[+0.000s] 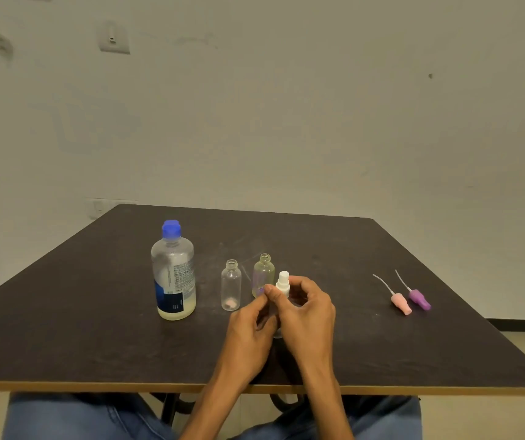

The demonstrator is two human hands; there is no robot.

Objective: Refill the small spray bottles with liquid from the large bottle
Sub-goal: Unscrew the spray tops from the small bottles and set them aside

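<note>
Both hands are wrapped around a small clear spray bottle with a white pump top (282, 285): left hand (251, 325) grips the body, right hand (307, 315) pinches the top. Body's mostly hidden behind fingers. Two uncapped small clear bottles (231, 285) stand just beyond, the large blue-capped clear bottle (173, 271) further left, and two loose sprayer tops, pink (400, 302) and purple (419, 298), lie right on the dark table (64, 328)
</note>
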